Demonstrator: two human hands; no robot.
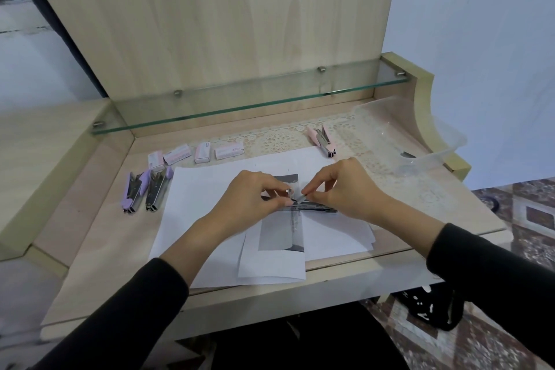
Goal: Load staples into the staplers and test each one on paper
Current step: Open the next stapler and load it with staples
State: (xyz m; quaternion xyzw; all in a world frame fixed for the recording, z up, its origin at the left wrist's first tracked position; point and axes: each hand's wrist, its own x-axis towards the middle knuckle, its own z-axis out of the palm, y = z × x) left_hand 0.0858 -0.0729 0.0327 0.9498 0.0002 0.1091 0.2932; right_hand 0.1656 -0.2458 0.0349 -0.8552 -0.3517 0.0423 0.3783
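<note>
Stapler (318, 208), laid open on the paper (204, 189) at desk centre: pinched at its raised end by the left hand (255, 192), seemingly to keep the channel exposed. Staple strip (301, 195), apparently: nipped in the fingertips of the right hand (342, 186), held at the channel for loading.

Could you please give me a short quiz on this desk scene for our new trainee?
1. True or false: two purple staplers lie left of the paper.
2. How many staple boxes sit in the row behind the paper?
3. Where is the pink stapler? A) on the glass shelf B) on the lace mat, beyond the right hand C) in the plastic tub
Key: 1 true; 2 four; 3 B.
</note>
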